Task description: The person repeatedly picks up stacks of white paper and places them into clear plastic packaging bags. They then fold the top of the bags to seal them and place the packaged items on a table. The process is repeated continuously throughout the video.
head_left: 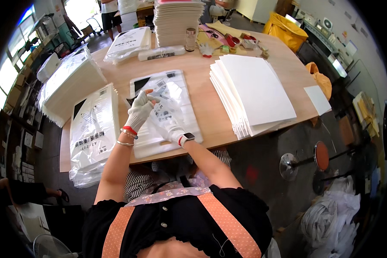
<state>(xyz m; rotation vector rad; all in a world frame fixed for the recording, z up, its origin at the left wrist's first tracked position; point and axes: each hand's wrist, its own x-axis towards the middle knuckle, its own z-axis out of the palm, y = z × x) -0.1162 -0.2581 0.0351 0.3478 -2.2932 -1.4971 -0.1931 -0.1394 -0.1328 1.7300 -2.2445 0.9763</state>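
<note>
A clear plastic bag with printed black marks (183, 96) lies in front of me on a white board with a handle slot (170, 147). My left hand (140, 110), in a white glove with bare fingertips, is closed over the bag's left part, thumb and finger close together; the film beside it looks raised and wrinkled. My right hand (174, 131), gloved and wearing a dark watch, rests low on the same bag. Shiny film and glare hide its fingers. Left of my left hand lies a bagged paper pack (94, 129) with black print.
A fanned stack of white sheets (258, 92) lies right, more bagged packs (71, 81) left. Behind stand a tall paper stack (176, 21), a plastic roll (161, 53), a bottle (190, 39) and tape rolls (232, 41). A yellow bag (286, 32) hangs beyond the table (202, 77).
</note>
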